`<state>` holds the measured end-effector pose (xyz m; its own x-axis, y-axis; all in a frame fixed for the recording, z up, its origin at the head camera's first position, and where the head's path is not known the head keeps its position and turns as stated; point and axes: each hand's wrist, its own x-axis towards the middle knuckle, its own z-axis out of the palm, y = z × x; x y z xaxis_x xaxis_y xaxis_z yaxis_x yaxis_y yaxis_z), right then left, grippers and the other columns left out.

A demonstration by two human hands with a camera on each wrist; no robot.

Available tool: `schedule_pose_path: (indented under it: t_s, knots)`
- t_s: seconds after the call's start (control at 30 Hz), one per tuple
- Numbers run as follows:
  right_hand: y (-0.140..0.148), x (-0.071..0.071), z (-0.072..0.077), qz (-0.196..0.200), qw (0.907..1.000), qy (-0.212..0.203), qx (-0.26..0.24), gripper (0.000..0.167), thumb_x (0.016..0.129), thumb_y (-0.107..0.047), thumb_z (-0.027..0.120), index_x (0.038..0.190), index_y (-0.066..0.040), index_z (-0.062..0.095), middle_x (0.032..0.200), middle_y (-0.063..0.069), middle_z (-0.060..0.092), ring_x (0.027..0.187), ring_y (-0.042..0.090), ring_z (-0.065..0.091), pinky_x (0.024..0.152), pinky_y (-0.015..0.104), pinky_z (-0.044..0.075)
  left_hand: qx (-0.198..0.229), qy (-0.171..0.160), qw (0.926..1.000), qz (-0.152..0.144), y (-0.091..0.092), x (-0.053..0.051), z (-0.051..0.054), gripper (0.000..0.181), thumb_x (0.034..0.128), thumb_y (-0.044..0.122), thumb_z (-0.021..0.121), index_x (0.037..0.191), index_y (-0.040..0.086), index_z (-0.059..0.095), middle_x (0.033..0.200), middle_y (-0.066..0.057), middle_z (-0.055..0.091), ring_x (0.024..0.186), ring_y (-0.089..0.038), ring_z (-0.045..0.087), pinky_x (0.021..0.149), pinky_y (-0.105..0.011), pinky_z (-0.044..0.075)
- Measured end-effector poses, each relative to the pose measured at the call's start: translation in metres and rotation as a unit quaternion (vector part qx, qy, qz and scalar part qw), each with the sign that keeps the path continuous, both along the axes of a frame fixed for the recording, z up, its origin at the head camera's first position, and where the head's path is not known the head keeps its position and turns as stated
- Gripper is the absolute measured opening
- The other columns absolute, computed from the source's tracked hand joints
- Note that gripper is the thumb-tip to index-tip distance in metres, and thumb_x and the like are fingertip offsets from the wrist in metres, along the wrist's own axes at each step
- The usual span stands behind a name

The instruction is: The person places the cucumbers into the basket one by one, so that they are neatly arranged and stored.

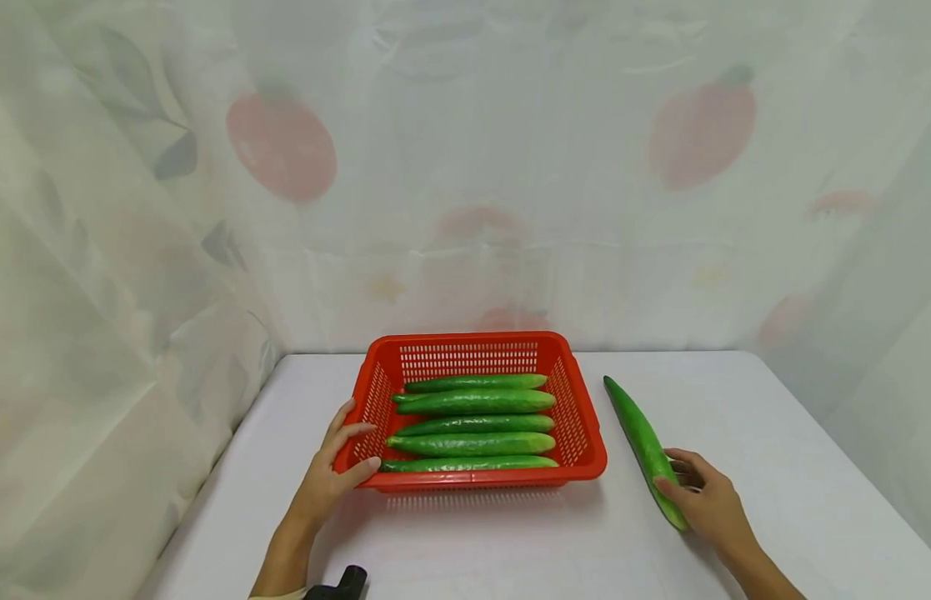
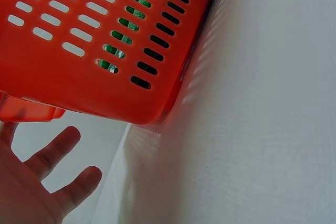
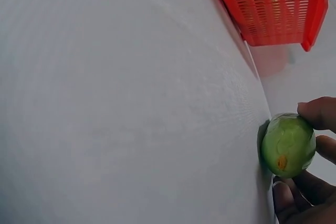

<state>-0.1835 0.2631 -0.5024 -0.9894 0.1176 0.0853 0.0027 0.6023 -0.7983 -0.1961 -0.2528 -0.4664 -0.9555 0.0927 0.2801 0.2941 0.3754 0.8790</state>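
A red plastic basket (image 1: 473, 478) stands on the white table, with several green cucumbers (image 1: 476, 402) lying side by side across it. My left hand (image 1: 326, 471) rests on the basket's left rim near the front corner. In the left wrist view, some of its fingers (image 2: 55, 150) are spread straight outside the basket wall (image 2: 79, 72). To the right of the basket, one more cucumber (image 1: 639, 429) lies slantwise on the table. My right hand (image 1: 705, 500) grips its near, paler end, thumb on one side and fingers on the other. The right wrist view shows this cucumber's blunt end (image 3: 287, 148) against the tabletop.
The white table (image 1: 465, 554) extends around the basket. Behind it hangs a pale curtain (image 1: 495, 167) with fruit prints, and a similar sheet (image 1: 82, 333) hangs along the left side. A black object (image 1: 348, 582) shows beside the left wrist.
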Motion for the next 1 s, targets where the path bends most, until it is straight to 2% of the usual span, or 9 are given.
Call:
schedule_pose_path:
  t_s: [0.3, 0.47, 0.57, 0.73, 0.83, 1.0]
  knots:
    - [-0.004, -0.003, 0.002, -0.012, 0.9992, -0.007, 0.037, 0.058, 0.081, -0.030, 0.079, 0.129, -0.006, 0.055, 0.113, 0.023, 0.065, 0.092, 0.029, 0.065, 0.075, 0.039, 0.049, 0.001, 0.009, 1.0000, -0.002, 0.000, 0.000, 0.001, 0.040, 0.0875, 0.013, 0.066, 0.125, 0.003, 0.057, 0.158, -0.001, 0.015, 0.134, -0.032, 0.027, 0.092, -0.023, 0.039]
    - [-0.003, 0.001, 0.006, -0.049, 0.9980, -0.012, 0.038, 0.053, 0.084, -0.025, 0.074, 0.130, -0.004, 0.055, 0.118, 0.023, 0.063, 0.100, 0.036, 0.062, 0.077, 0.043, 0.048, 0.003, 0.004, 1.0000, -0.004, -0.001, -0.001, -0.001, 0.040, 0.0878, 0.015, 0.066, 0.126, 0.005, 0.057, 0.158, 0.000, 0.014, 0.134, -0.032, 0.026, 0.091, -0.024, 0.040]
    - [0.000, 0.002, 0.007, -0.071, 0.9972, -0.022, 0.010, 0.053, 0.087, -0.029, 0.072, 0.131, -0.004, 0.055, 0.123, 0.022, 0.060, 0.109, 0.037, 0.058, 0.081, 0.043, 0.047, 0.004, 0.003, 1.0000, -0.004, -0.001, -0.002, -0.002, 0.041, 0.0877, 0.015, 0.066, 0.126, 0.005, 0.057, 0.158, 0.000, 0.014, 0.135, -0.032, 0.026, 0.092, -0.024, 0.040]
    - [0.003, 0.002, 0.010, -0.104, 0.9932, -0.033, -0.040, 0.052, 0.087, -0.030, 0.072, 0.130, -0.003, 0.057, 0.128, 0.023, 0.056, 0.111, 0.033, 0.053, 0.075, 0.026, 0.048, 0.002, 0.007, 1.0000, -0.003, -0.001, -0.002, -0.002, 0.040, 0.0877, 0.014, 0.066, 0.125, 0.005, 0.058, 0.158, 0.001, 0.015, 0.135, -0.030, 0.026, 0.093, -0.023, 0.038]
    - [0.006, 0.002, 0.014, -0.122, 0.9886, -0.036, -0.081, 0.052, 0.088, -0.029, 0.072, 0.130, -0.003, 0.058, 0.128, 0.022, 0.056, 0.102, 0.024, 0.056, 0.068, 0.018, 0.047, 0.000, 0.007, 1.0000, -0.003, -0.001, -0.002, -0.002, 0.040, 0.0878, 0.014, 0.066, 0.125, 0.005, 0.057, 0.158, 0.001, 0.015, 0.135, -0.030, 0.026, 0.093, -0.023, 0.038]
    - [0.011, 0.003, 0.022, -0.150, 0.9757, -0.039, -0.155, 0.056, 0.086, -0.034, 0.074, 0.131, -0.004, 0.058, 0.124, 0.015, 0.058, 0.085, 0.006, 0.060, 0.067, 0.022, 0.049, -0.004, 0.007, 1.0000, 0.000, -0.002, -0.002, -0.003, 0.040, 0.0878, 0.014, 0.066, 0.125, 0.005, 0.057, 0.158, 0.001, 0.015, 0.135, -0.030, 0.027, 0.093, -0.023, 0.038]
